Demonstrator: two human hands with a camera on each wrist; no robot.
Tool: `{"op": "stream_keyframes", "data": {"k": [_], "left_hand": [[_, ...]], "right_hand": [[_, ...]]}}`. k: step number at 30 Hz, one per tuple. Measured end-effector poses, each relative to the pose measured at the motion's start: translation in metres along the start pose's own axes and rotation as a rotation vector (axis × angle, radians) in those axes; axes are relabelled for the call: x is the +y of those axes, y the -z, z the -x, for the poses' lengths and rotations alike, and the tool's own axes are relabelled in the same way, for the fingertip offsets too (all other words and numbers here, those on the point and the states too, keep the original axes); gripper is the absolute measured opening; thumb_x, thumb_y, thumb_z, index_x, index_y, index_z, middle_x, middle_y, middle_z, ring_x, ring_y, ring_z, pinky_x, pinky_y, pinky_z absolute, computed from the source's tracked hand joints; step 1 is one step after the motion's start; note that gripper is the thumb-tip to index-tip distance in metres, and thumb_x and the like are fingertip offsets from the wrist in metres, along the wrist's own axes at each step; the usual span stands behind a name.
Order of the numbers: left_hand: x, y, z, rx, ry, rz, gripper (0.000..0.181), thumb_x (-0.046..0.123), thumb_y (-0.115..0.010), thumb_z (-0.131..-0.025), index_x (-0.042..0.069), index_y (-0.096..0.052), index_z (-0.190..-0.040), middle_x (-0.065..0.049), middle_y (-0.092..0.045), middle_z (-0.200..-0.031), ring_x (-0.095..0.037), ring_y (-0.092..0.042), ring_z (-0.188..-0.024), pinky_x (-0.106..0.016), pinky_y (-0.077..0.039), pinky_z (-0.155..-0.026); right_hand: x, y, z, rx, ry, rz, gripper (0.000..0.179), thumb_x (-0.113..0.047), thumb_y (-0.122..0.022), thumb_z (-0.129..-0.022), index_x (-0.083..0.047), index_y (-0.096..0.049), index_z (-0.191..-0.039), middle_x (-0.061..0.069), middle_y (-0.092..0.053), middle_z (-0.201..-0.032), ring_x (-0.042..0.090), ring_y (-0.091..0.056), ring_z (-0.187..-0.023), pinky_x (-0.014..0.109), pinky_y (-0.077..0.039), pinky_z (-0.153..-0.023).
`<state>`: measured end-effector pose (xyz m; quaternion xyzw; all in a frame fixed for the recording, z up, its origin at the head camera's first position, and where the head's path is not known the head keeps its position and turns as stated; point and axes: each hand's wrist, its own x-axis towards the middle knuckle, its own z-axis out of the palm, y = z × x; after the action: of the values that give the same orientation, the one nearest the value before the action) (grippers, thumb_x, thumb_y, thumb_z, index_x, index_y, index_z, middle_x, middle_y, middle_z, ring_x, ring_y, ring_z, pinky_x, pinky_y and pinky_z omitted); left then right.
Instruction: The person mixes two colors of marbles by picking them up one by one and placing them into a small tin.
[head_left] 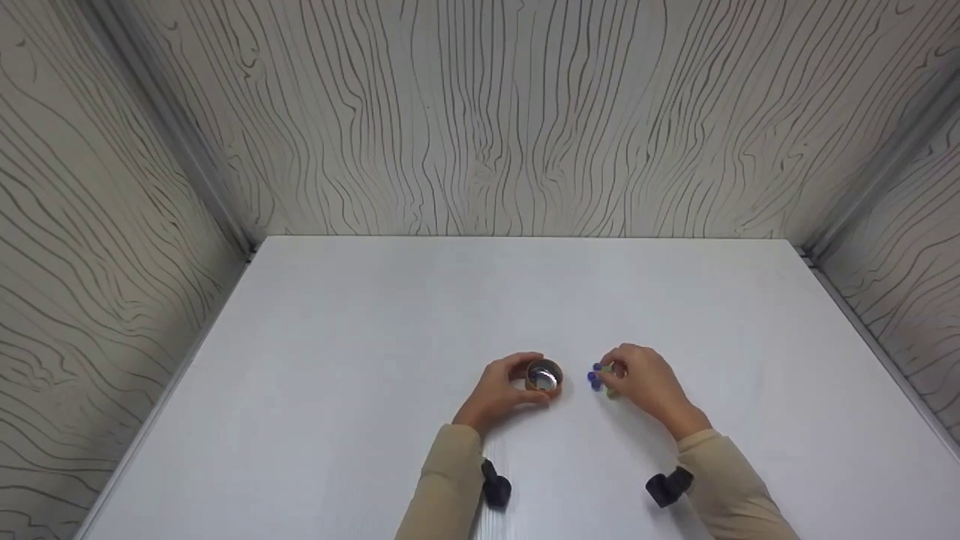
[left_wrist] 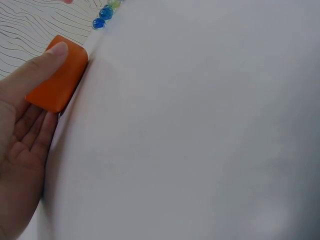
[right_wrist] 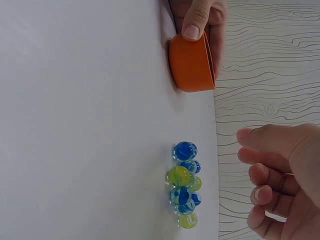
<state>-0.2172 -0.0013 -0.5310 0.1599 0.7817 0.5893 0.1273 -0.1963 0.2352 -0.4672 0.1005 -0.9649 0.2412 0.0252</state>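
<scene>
Head view, logged left to right: your left hand (head_left: 496,386) grips the orange cup (right_wrist: 190,67), thumb on the near side and fingers round the far side. Cup stands roughly upright, mouth up, at the white table (head_left: 337,375); its inside is shiny, with a dark bluish patch near the left wall that could be a marble or a reflection, cannot tell which. Next across, apart from the cup, the blue and yellow-green marbles (right_wrist: 181,179) sit bunched on the table, some seemingly touching. Rightmost, your right hand (head_left: 646,379) hangs above the bunch; the right wrist view shows its fingers loosely bent, thumb tip just beside the index fingertip, no marble visible between them and no contact with those below. Step in hand, by my judgement: you are steadying the cup on one side and reaching for a marble on the other. The next move calls for lowering your right fingertips straight down, spreading thumb and index enough to straddle one marble, then a light pinch. Outer marbles look easier to take; a sideways nudge could roll the others. Hold the cup level meanwhile.
</scene>
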Motion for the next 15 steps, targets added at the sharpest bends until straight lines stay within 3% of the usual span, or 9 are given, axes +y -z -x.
{"op": "stream_keyframes", "data": {"k": [9,15], "left_hand": [[-0.0015,-0.0006,-0.0002,0.004,-0.005,0.002,0.063,0.014,-0.083,-0.073,0.014,-0.058,-0.13,-0.005,-0.066,-0.128,-0.023,-0.062,-0.12,-0.044,-0.042,-0.112],[-0.0035,-0.0008,-0.0013,-0.006,-0.015,0.029,0.063,0.012,-0.083,-0.073,0.012,-0.058,-0.131,-0.006,-0.065,-0.129,-0.024,-0.062,-0.12,-0.043,-0.043,-0.111]], "right_hand": [[0.0034,0.0006,0.0033,-0.02,-0.031,0.012,0.013,-0.011,-0.073,-0.082,-0.003,-0.073,-0.093,0.003,-0.059,-0.074,0.012,-0.047,-0.069,0.021,-0.038,-0.059],[0.0061,-0.0049,0.0052,0.006,0.0,0.019,0.015,-0.006,-0.074,-0.079,-0.001,-0.074,-0.093,0.001,-0.054,-0.068,0.01,-0.042,-0.064,0.019,-0.032,-0.055]]}}
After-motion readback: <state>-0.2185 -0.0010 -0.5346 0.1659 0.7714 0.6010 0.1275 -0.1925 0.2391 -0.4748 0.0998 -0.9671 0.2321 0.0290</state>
